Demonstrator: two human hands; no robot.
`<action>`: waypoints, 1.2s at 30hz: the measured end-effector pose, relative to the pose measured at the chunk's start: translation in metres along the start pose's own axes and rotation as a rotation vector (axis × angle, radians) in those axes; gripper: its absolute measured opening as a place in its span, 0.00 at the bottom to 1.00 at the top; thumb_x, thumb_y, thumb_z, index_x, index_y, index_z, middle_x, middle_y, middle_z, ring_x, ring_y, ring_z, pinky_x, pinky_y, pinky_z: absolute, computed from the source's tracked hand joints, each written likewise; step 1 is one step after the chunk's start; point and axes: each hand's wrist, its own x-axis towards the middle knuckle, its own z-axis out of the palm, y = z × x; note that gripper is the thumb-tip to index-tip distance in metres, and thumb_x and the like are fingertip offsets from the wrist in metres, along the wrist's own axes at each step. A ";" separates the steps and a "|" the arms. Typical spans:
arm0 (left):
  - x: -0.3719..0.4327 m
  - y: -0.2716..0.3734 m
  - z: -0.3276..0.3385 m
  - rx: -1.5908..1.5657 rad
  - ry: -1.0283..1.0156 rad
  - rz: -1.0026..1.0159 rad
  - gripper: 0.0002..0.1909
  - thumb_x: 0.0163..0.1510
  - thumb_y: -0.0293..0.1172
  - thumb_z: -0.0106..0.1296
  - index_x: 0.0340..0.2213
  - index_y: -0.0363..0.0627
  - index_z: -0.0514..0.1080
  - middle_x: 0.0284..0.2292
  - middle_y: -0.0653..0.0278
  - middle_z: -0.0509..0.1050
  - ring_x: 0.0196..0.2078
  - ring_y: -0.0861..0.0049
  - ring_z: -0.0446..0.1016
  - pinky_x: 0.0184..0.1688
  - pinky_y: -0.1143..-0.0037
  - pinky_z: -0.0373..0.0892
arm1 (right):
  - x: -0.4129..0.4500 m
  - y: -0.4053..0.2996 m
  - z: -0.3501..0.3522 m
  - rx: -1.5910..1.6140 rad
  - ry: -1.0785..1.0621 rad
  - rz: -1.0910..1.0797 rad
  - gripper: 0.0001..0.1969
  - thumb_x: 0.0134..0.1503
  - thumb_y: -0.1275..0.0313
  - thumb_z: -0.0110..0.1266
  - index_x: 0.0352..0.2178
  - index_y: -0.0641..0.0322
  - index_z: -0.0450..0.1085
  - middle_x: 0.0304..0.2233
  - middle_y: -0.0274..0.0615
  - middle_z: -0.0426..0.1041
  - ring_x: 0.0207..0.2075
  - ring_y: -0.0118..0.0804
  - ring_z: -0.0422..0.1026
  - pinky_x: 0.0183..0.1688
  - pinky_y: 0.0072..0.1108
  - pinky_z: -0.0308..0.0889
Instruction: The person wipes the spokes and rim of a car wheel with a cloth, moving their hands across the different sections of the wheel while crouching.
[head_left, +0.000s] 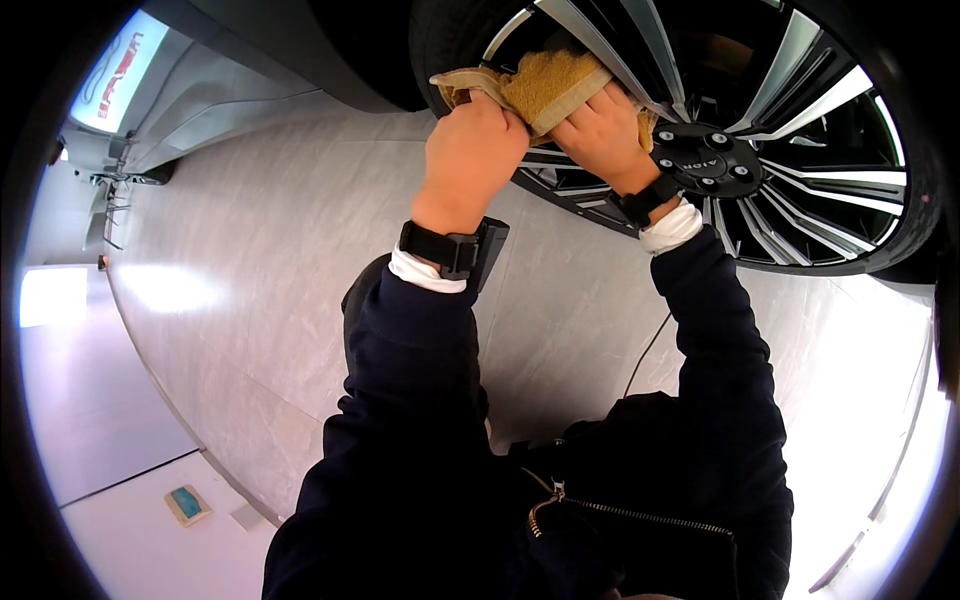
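A tan terry cloth (555, 86) is bunched against the upper left part of a black and silver alloy wheel rim (795, 180). My left hand (476, 150) grips the cloth's left end, its fingers curled into the folds near the tire (442, 45). My right hand (606, 133) holds the cloth's right part, just left of the wheel's hub cap (709, 161). The fingertips of both hands are partly hidden by the cloth. Black straps circle both wrists.
Dark car bodywork (300, 45) overhangs the tire at the top left. Grey tiled floor (300, 225) lies beneath. A thin cable (646, 354) runs along the floor between my arms. Another car (217, 105) stands at the far left, and a white wall (112, 405) edges the lower left.
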 end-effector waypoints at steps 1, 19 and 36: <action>0.000 -0.005 0.004 0.093 0.047 0.114 0.11 0.47 0.31 0.44 0.23 0.32 0.65 0.19 0.46 0.72 0.22 0.52 0.73 0.24 0.63 0.71 | 0.000 0.001 0.000 0.018 0.025 -0.010 0.11 0.35 0.69 0.52 0.26 0.54 0.71 0.30 0.29 0.69 0.35 0.34 0.69 0.37 0.25 0.65; 0.011 -0.018 -0.024 -0.459 -0.213 -0.206 0.33 0.50 0.55 0.39 0.41 0.34 0.67 0.31 0.52 0.75 0.35 0.67 0.75 0.41 0.69 0.70 | 0.052 -0.013 -0.015 0.139 -0.483 0.611 0.27 0.46 0.46 0.52 0.22 0.65 0.74 0.17 0.51 0.72 0.19 0.48 0.73 0.23 0.30 0.69; 0.019 0.013 0.052 -2.052 -0.067 -0.591 0.27 0.47 0.49 0.35 0.45 0.49 0.65 0.46 0.59 0.67 0.50 0.64 0.65 0.53 0.64 0.63 | 0.056 -0.020 -0.012 0.148 -0.514 0.695 0.30 0.48 0.46 0.47 0.25 0.70 0.71 0.20 0.51 0.73 0.22 0.48 0.73 0.28 0.30 0.69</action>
